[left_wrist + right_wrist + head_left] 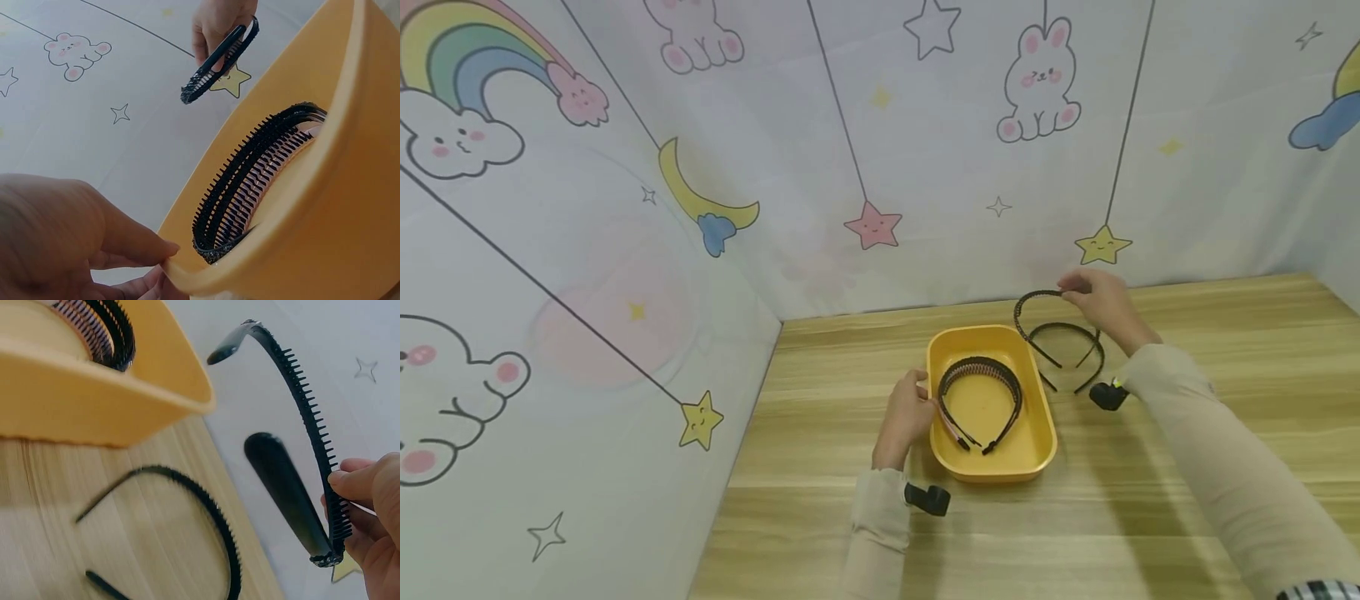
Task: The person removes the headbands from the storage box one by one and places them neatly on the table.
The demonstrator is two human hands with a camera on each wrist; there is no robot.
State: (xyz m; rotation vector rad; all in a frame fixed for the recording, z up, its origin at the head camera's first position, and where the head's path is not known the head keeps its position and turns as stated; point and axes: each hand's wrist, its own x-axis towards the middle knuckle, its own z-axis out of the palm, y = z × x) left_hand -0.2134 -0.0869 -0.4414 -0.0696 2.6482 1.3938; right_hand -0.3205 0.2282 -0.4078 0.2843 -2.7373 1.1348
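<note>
Up in the air now, just past the right side of the tray (1033,450), you have the black headband (317,440) in your right hand (1101,304), fingers closed in a pinch on the toothed arch. Your left hand (906,408) pinches the tray's left rim, thumb at the edge, fingers along the outside wall. The headband should be light, springy plastic that bows before it breaks, though a hard spread of the arms might snap it. Those glossy ends look slippery; the toothed arch, right where you have it, ought to give the better grip. And what a looker: slim, dark, a row of fine teeth down the inside, smooth paddle-wide ends, a rough, sparkly texture at the bend. Below it a second band (219,519), black and toothed too, lies on the table (805,417), while inside the tray a nested bunch of bands (234,175) shows black over pinkish teeth.
</note>
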